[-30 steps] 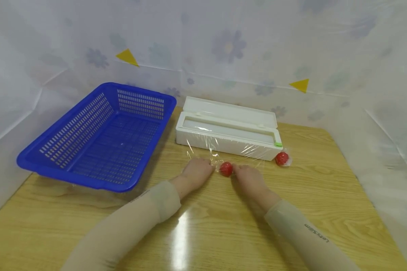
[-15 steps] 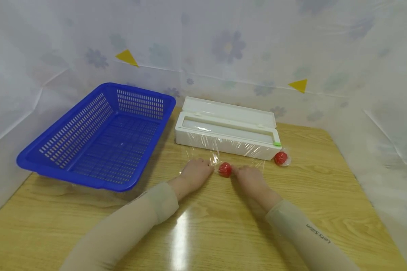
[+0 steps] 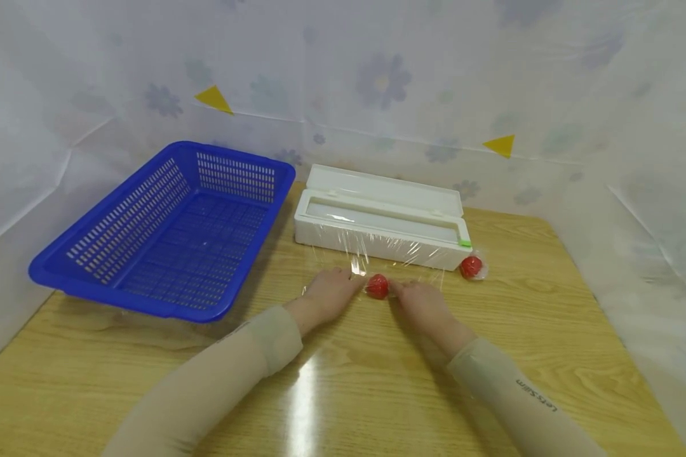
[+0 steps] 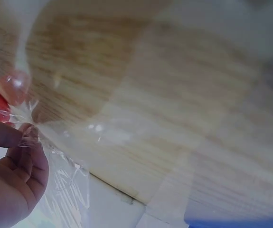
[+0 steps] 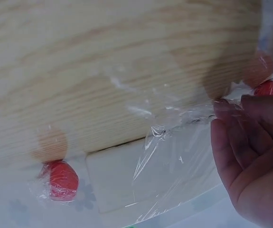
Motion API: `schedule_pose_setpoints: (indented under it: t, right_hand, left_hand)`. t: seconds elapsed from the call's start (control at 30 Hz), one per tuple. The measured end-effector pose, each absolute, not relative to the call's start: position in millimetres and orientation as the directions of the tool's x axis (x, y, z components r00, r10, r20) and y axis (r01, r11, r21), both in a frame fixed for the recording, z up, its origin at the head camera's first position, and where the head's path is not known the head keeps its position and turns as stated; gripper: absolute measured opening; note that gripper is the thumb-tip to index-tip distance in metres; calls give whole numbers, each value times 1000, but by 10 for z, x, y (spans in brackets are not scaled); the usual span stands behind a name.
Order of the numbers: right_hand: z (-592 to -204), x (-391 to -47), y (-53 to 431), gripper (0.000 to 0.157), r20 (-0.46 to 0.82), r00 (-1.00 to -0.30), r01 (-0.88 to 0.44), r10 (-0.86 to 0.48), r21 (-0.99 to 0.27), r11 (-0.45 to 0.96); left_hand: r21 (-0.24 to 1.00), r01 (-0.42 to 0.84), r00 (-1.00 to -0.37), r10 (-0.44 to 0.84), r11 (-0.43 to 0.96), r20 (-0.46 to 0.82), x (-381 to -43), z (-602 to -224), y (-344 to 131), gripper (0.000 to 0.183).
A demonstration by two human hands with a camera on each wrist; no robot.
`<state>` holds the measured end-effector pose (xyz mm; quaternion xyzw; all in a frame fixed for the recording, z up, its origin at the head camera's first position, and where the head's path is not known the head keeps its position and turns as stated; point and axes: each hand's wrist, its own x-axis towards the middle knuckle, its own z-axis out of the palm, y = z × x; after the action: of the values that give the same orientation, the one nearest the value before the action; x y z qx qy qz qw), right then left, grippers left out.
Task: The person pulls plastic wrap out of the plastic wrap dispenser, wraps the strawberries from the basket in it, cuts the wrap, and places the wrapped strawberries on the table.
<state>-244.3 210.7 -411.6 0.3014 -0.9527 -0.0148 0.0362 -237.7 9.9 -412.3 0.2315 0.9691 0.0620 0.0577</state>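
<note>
A red ball (image 3: 377, 287) sits on the table between my two hands, with clear plastic film (image 5: 157, 137) gathered around it. On its left my left hand (image 3: 328, 294) pinches the film between thumb and fingers, close beside the ball; the left wrist view shows the bunched film (image 4: 29, 135) at the fingertips. To the ball's right, my right hand (image 3: 423, 308) pinches film between thumb and fingertips. The film stretches back to a white cling film dispenser box (image 3: 377, 243), whose lid (image 3: 385, 187) stands raised.
A second red ball (image 3: 470, 267), wrapped in film, lies by the box's right end. At left stands a large blue plastic basket (image 3: 274, 225). Floral sheeting (image 3: 343, 76) hangs behind and beside the wooden table (image 3: 366, 393). A green piece (image 3: 465, 243) marks the box's right corner.
My left fingertips have come slightly closer to the red ball. Both hands keep their pinch, and the view has shifted a little.
</note>
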Motion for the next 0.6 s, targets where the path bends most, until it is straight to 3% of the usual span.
schedule_pose_setpoints:
  t: [0.47,0.6]
  right_hand:
    - [-4042,-2484,2095,26,80,-828,-557,-555,-4,830]
    - [-4004,-2502,2108,26,53,-847,-531,-528,-87,843]
  left_hand:
    - [213,452,-885,465,867,-17,-2389,-4141,16,33]
    - [212,449,-887,462,868,-14,-2384,-4109,32,33]
